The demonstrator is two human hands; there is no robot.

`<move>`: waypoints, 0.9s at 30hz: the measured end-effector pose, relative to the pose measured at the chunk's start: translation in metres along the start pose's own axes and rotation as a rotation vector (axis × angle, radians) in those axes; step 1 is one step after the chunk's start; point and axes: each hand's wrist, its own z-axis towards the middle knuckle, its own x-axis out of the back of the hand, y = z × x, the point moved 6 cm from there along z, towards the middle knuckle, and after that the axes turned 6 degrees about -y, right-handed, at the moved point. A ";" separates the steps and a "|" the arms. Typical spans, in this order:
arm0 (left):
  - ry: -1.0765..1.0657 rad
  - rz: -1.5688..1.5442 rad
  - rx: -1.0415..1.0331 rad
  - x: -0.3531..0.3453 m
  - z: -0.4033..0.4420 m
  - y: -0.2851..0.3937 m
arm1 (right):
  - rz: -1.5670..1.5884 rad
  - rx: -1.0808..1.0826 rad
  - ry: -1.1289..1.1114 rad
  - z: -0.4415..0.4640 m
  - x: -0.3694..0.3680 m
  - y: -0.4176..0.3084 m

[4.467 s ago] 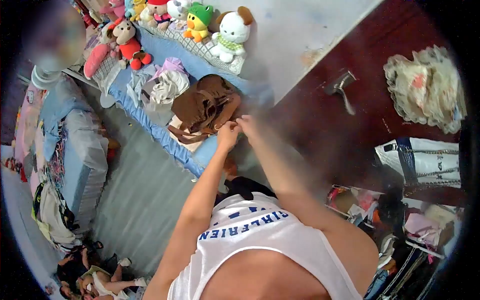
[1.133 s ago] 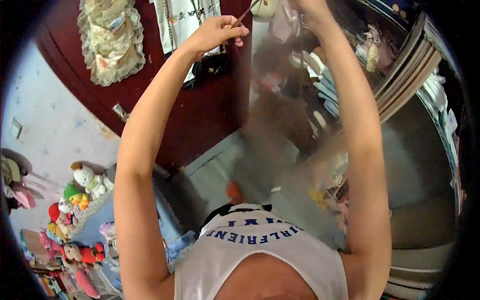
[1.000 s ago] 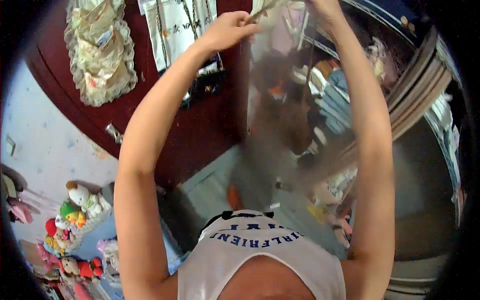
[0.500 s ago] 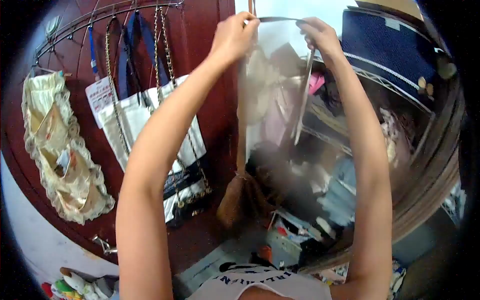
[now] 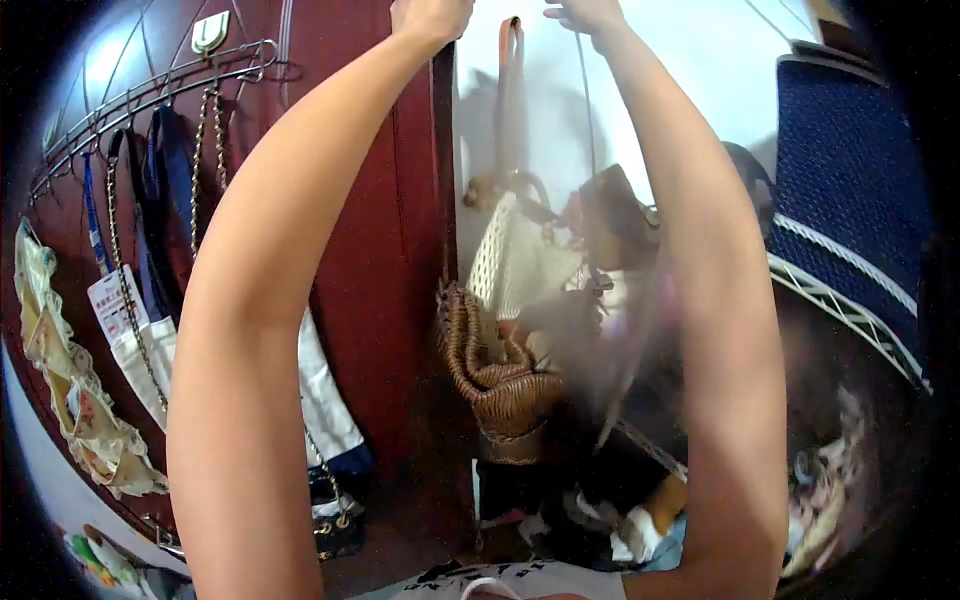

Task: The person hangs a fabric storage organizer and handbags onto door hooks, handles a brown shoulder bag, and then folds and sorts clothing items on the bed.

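Note:
My left hand (image 5: 432,18) is raised at the top edge, cut off by the frame; its visible fingers look curled, and what they hold is out of sight. To its right my right hand (image 5: 588,16) is also raised, fingers partly cut off, with a thin dark strap (image 5: 588,110) hanging down from it. Between the hands a brown strap loop (image 5: 510,60) hangs against the white wall. Below are a brown braided bag (image 5: 510,400), a cream woven bag (image 5: 515,260) and a blurred brown shape (image 5: 612,215).
On the dark red door (image 5: 370,190) at the left, a hook rack (image 5: 160,85) carries chains, blue straps, white bags and a lace-edged pocket hanger (image 5: 75,390). At the right stand a navy woven box (image 5: 850,170) and a white wire shelf (image 5: 850,315), with piled clothes (image 5: 835,480) below.
The view has swung from the bed and stuffed toys to the door and wall. Both hands have risen to the top edge. The strap earlier stretched between them now shows only below my right hand.

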 end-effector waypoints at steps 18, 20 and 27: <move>0.086 0.465 -0.491 -0.101 0.025 -0.006 | -0.316 0.289 0.335 0.060 -0.026 0.106; 0.057 0.453 -0.446 -0.108 0.018 -0.007 | -0.318 0.287 0.340 0.040 -0.032 0.106; 0.104 0.314 -0.478 -0.119 -0.013 -0.007 | -0.461 0.397 0.536 -0.037 -0.063 0.081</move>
